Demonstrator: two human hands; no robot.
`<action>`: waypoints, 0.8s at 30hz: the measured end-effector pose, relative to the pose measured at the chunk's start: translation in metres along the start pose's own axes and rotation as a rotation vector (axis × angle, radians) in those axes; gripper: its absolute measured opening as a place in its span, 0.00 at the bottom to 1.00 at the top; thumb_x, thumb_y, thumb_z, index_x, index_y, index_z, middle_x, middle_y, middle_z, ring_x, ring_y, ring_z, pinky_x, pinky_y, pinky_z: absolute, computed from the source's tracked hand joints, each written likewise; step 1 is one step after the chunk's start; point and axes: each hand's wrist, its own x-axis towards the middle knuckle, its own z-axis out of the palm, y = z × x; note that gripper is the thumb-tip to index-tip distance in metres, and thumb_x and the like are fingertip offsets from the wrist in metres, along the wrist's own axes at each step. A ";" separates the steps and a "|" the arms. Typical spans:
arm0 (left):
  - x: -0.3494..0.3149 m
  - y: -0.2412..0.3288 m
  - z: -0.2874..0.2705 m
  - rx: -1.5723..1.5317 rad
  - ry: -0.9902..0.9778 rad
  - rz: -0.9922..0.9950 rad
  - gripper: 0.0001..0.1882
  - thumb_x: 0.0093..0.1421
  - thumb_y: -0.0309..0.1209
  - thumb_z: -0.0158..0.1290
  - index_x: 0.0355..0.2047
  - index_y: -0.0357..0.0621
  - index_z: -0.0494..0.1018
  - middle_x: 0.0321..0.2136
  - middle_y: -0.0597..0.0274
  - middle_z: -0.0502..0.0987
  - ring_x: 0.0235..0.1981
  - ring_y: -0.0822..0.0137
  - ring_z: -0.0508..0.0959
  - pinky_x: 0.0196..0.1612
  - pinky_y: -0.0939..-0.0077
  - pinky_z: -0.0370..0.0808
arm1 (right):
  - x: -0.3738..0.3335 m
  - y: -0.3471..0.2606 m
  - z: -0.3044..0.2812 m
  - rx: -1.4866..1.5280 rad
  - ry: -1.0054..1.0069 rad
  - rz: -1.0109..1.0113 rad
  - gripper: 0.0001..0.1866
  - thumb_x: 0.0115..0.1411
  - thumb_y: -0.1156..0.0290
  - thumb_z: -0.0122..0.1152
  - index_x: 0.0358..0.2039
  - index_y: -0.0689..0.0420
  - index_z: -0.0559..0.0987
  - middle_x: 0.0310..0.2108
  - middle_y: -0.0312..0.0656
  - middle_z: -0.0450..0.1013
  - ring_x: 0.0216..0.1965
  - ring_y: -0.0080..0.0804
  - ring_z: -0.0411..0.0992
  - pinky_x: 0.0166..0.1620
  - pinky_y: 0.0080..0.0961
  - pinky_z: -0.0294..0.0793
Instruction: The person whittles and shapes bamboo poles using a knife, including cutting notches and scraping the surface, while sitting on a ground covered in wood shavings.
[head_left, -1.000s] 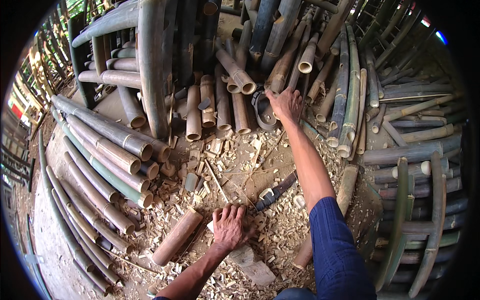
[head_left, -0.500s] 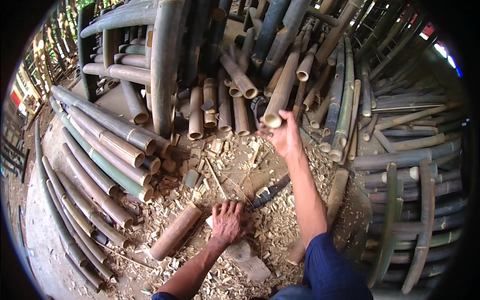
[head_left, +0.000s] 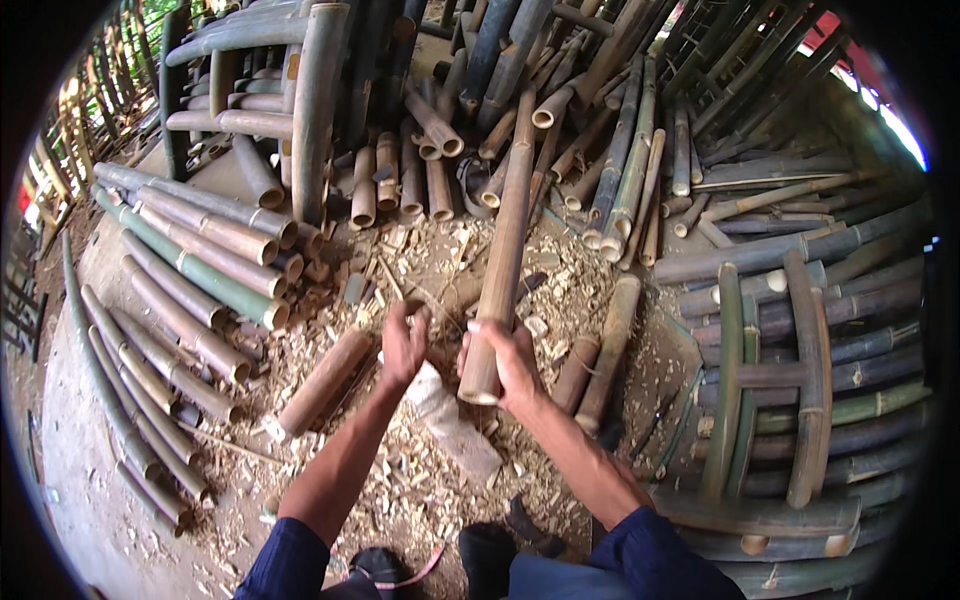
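My right hand (head_left: pixel 514 366) is wrapped round the near end of a long brown bamboo pole (head_left: pixel 508 225). The pole slants up and away from me, its cut end just past the hand. To the left, my left hand (head_left: pixel 404 345) is raised with its fingers apart and nothing in it, short of the pole. Below the hands a pale wooden block (head_left: pixel 452 425) lies among the shavings. A short, thick bamboo piece (head_left: pixel 325 385) rests on the ground left of it.
Bamboo poles (head_left: pixel 205 265) lie fanned out at the left. Upright bamboo frames (head_left: pixel 318 120) and leaning pieces stand at the back. A stacked pile with a bamboo frame (head_left: pixel 770 375) fills the right. Wood shavings (head_left: pixel 400 500) cover the ground; two bamboo pieces (head_left: pixel 610 350) lie right of my hand.
My right hand has drawn the bamboo pole toward me from the back pile. My left hand has lifted off the block and opened. The view has shifted, showing my feet.
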 end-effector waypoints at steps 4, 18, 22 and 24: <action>0.017 0.086 -0.017 -0.536 -0.137 -0.375 0.33 0.65 0.56 0.58 0.56 0.38 0.74 0.48 0.56 0.80 0.47 0.60 0.79 0.52 0.59 0.75 | -0.111 0.026 0.015 0.008 -0.130 -0.069 0.27 0.55 0.59 0.70 0.47 0.62 0.70 0.28 0.42 0.74 0.22 0.31 0.78 0.27 0.32 0.84; -0.180 0.120 -0.191 0.318 -0.323 -0.263 0.31 0.42 0.36 0.69 0.46 0.33 0.76 0.33 0.45 0.82 0.37 0.51 0.83 0.44 0.58 0.78 | -0.166 0.136 -0.068 -1.542 0.119 -0.229 0.47 0.59 0.42 0.68 0.64 0.67 0.66 0.61 0.63 0.64 0.59 0.62 0.67 0.55 0.60 0.69; -0.259 0.107 -0.241 0.531 -0.224 -0.334 0.28 0.42 0.31 0.65 0.47 0.43 0.77 0.36 0.46 0.82 0.40 0.44 0.83 0.44 0.55 0.78 | -0.155 0.159 -0.071 -1.631 0.131 -0.261 0.39 0.56 0.51 0.72 0.59 0.65 0.70 0.52 0.55 0.66 0.56 0.56 0.66 0.55 0.58 0.68; -0.295 0.083 -0.259 0.612 -0.176 -0.309 0.26 0.41 0.31 0.65 0.46 0.46 0.77 0.36 0.48 0.82 0.40 0.43 0.82 0.43 0.53 0.78 | -0.147 0.169 -0.073 -1.526 0.100 -0.362 0.35 0.57 0.56 0.72 0.58 0.63 0.71 0.51 0.53 0.67 0.56 0.55 0.67 0.56 0.58 0.68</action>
